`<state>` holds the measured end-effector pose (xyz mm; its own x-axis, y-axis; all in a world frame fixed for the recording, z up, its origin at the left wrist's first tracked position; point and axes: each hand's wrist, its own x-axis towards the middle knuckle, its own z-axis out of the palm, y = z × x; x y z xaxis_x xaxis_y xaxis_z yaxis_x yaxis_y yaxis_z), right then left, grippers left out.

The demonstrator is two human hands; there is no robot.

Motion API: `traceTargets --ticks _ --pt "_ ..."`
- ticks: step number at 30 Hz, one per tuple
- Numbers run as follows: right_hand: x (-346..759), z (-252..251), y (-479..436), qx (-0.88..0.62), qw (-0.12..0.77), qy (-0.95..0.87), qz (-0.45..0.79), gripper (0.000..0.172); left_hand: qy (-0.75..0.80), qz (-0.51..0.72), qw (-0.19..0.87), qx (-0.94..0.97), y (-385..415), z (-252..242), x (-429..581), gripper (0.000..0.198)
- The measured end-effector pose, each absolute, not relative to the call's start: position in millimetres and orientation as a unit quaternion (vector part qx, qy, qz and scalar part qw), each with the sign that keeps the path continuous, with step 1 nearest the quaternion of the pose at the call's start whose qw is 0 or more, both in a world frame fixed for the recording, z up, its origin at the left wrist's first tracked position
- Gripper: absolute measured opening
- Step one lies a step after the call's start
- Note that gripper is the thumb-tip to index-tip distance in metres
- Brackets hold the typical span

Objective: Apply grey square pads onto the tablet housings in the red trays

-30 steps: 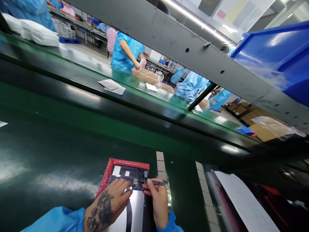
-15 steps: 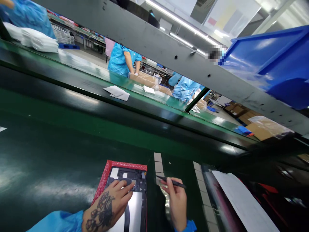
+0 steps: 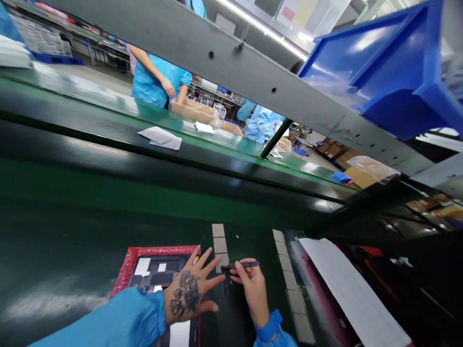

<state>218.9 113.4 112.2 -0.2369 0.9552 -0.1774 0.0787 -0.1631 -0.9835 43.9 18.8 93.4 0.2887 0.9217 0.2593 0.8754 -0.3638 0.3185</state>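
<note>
A dark opened tablet-like device (image 3: pixel 159 272) with exposed inner parts and white patches lies on a red padded mat (image 3: pixel 162 251), low in the view. My left hand (image 3: pixel 191 286) hovers at the device's right edge, its fingers spread and holding nothing. My right hand (image 3: pixel 251 289) pinches a slim black pen-like tool (image 3: pixel 246 264) level between thumb and fingers. The tool's tip sits just beside a column of pale square patches (image 3: pixel 219 246) on the belt. My left forearm and sleeve hide the lower part of the device.
A dark green belt (image 3: pixel 72 226) runs beneath everything. A long white sheet (image 3: pixel 350 289) lies to the right. Overhead are a grey beam (image 3: pixel 217 53) and a blue plastic bin (image 3: pixel 376 72). Beyond, a co-worker in a blue smock (image 3: pixel 155 79) stands at plastic-wrapped cardboard (image 3: pixel 193 112).
My left hand has lifted off the device and spread its fingers. The right hand and tool have moved closer to it, the tool now level. The whole scene has shifted left in view.
</note>
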Motion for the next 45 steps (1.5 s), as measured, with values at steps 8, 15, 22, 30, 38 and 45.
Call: traceTargets --ticks 8,15,22,30,38,45 --pt "219 104 115 -0.487 0.363 -0.529 0.592 0.053 0.564 0.161 0.116 0.801 20 103 47 0.059" --pt "220 107 115 -0.488 0.403 -0.488 0.601 0.055 0.563 0.184 0.111 0.798 19 89 44 0.065" --pt "213 124 112 -0.496 0.463 -0.397 0.618 0.059 0.565 0.218 0.053 0.794 0 126 44 0.063" --pt "157 126 65 -0.464 0.374 -0.492 0.634 0.056 0.651 0.290 -0.118 0.692 -79 106 -20 0.035" --pt "110 105 37 -0.432 0.352 -0.538 0.633 0.057 0.674 0.290 -0.143 0.665 -85 57 -39 0.039" --pt "106 100 33 -0.437 0.361 -0.556 0.608 0.054 0.696 0.342 -0.176 0.607 -73 32 -27 0.031"
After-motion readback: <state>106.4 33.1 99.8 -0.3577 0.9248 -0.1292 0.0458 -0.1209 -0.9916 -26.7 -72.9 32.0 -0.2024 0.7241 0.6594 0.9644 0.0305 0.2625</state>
